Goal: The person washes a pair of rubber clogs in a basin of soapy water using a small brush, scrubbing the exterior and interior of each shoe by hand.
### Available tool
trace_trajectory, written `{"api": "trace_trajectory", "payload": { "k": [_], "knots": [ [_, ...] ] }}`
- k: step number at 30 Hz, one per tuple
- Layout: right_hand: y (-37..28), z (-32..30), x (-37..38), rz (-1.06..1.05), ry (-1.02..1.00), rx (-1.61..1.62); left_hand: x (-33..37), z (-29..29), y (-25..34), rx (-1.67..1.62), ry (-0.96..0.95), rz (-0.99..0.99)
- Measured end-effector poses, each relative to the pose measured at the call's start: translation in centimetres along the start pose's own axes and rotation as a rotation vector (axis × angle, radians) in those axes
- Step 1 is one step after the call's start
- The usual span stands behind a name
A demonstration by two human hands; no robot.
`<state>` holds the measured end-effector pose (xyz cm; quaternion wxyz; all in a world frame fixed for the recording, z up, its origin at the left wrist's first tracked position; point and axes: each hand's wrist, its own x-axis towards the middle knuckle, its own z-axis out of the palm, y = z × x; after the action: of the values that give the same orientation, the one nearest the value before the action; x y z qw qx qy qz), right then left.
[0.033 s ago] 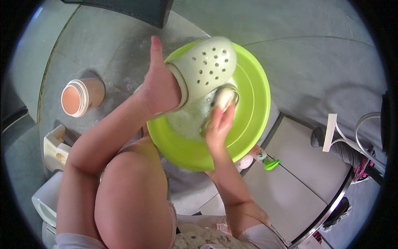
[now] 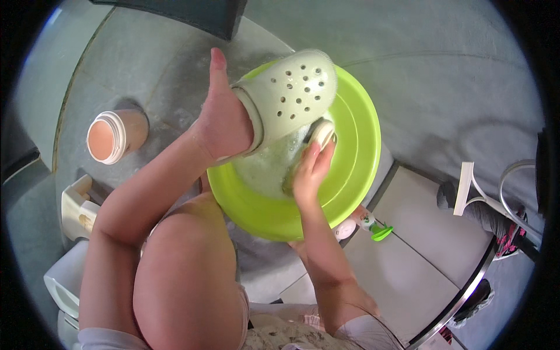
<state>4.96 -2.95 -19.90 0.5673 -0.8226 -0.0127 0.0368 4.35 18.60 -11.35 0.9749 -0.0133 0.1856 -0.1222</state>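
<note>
While your right hand grips the white brush-like tool, your left hand extends into the pale clog; its closure inside is hidden. The clog is over the far left part of the green basin, near suds. Scrubbing appears under way; rinsing is probably left.

I count 2 hands, 1 holed clog, 1 brush, 1 green basin, 1 peach jar, 1 green-topped bottle.
</note>
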Motion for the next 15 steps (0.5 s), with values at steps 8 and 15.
{"api": "trace_trajectory", "payload": {
  "k": [8,15],
  "knots": [
    [13.7,5.4,0.3,0.222,0.112,-0.49,-1.0,0.6,0.7,-0.053,-0.112,-0.041],
    [5.1,5.9,-5.2,0.53,-0.184,0.1,-2.9,-1.3,2.1,1.201,0.182,-0.021]
  ]
}}
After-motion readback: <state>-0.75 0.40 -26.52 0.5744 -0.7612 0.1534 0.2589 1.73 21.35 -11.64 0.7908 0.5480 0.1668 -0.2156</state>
